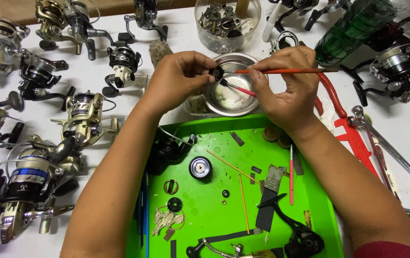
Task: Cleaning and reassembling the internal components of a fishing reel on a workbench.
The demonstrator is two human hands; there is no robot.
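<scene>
You get bright, even overhead light; soft shadows under your arms, glare in the steel bowl (229, 95), slight softness toward the edges

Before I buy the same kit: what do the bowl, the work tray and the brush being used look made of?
Bowl: looks like stainless steel, polished, with mirror-like glare on its rim.
Work tray: probably plastic, uniform bright green with a moulded raised edge.
Brush in the right hand: thin red-painted handle, likely wood; the paint hides it.
</scene>
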